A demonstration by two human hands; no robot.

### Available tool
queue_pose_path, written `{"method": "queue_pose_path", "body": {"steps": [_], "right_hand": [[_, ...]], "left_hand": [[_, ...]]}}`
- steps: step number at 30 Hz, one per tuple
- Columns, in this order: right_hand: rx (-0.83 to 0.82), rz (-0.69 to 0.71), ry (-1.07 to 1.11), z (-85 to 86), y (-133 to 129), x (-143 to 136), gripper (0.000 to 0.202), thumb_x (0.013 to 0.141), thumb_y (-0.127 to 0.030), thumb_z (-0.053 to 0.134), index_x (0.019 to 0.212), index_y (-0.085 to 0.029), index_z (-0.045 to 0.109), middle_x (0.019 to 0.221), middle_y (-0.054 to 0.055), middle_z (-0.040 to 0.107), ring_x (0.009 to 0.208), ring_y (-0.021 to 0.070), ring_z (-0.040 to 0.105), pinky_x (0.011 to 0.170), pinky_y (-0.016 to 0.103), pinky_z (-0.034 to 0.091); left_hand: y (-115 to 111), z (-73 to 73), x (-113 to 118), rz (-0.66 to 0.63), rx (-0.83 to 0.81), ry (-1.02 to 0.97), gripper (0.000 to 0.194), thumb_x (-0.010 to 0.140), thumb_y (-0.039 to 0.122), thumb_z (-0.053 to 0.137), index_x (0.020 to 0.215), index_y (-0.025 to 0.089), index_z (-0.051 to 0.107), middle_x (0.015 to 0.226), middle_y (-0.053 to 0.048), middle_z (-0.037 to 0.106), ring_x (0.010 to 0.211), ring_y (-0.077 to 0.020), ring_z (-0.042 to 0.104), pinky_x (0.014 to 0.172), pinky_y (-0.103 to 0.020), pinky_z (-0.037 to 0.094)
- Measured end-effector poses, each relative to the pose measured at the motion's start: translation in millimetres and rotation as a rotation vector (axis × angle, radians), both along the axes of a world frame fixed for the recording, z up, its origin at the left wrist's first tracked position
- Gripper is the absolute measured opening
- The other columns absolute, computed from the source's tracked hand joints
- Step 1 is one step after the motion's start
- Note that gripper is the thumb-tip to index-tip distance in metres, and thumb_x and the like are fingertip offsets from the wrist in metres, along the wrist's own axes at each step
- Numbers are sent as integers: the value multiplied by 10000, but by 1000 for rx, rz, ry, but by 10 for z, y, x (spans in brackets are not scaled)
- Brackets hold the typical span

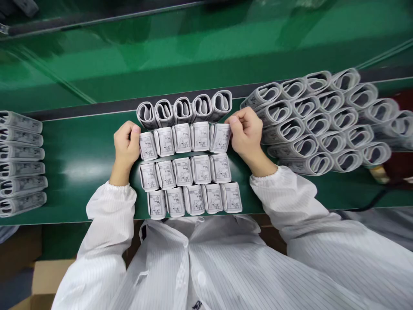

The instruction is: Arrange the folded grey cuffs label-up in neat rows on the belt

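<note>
Rolled, flattened printed sheets lie in front of me in several rows, white-grey with a small line drawing on the side. My left hand (127, 141) is closed at the left end of the second row from the back, its thumb and curled fingers against the end roll (148, 146). At the opposite end, my right hand (245, 131) is closed with thumb and index finger at the edge of the last roll (220, 138). Behind this row, another row (182, 110) shows its spiral open ends. Two more rows (184, 171) lie nearer to me.
A large stack of similar rolls (318, 125) rises on the right, open ends towards me. More rolls (22, 165) are piled at the left edge. The green bench (87, 172) has a dark strip at its back. A cardboard box (50, 275) stands below, lower left.
</note>
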State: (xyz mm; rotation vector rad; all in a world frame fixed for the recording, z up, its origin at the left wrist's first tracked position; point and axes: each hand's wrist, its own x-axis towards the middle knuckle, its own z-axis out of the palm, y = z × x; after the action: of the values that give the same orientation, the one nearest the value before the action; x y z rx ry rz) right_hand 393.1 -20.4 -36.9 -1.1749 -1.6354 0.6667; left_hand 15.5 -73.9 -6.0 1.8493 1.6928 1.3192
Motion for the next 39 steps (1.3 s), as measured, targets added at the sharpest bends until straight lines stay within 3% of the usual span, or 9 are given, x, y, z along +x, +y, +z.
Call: {"method": "queue_pose_path", "body": {"steps": [6,16,20,39], "right_hand": [[12,9,1,14,-3,4,498,1110,-726,551,872,-288,557,733,-12,593,621,188,557,631,384,531],[6,30,23,57,-12,-14,521,1113,-747,529,878,-282,554,757,-7,638,575,169,534,550,359,450],[-9,37,26,71,-13,-14,519,1116,-747,518,890,-282,566,785,2,654,599,174,572,575,367,491],[-10,216,191,57,49,-46,437,1103,-694,593,974,-278,563,880,7,672,612,149,550,536,335,458]], "left_hand": [[0,22,10,-3,-13,16,612,1118,712,484,738,232,503,728,1,539,679,-160,493,660,-366,381],[6,36,25,6,-9,23,642,1109,749,469,727,234,497,707,7,536,663,-158,491,651,-367,380],[8,39,24,6,-14,19,648,1101,765,470,728,236,499,703,9,533,656,-158,493,650,-369,380],[37,76,9,30,-15,33,588,1097,695,498,733,238,566,708,-18,581,664,-184,539,661,-374,396]]}}
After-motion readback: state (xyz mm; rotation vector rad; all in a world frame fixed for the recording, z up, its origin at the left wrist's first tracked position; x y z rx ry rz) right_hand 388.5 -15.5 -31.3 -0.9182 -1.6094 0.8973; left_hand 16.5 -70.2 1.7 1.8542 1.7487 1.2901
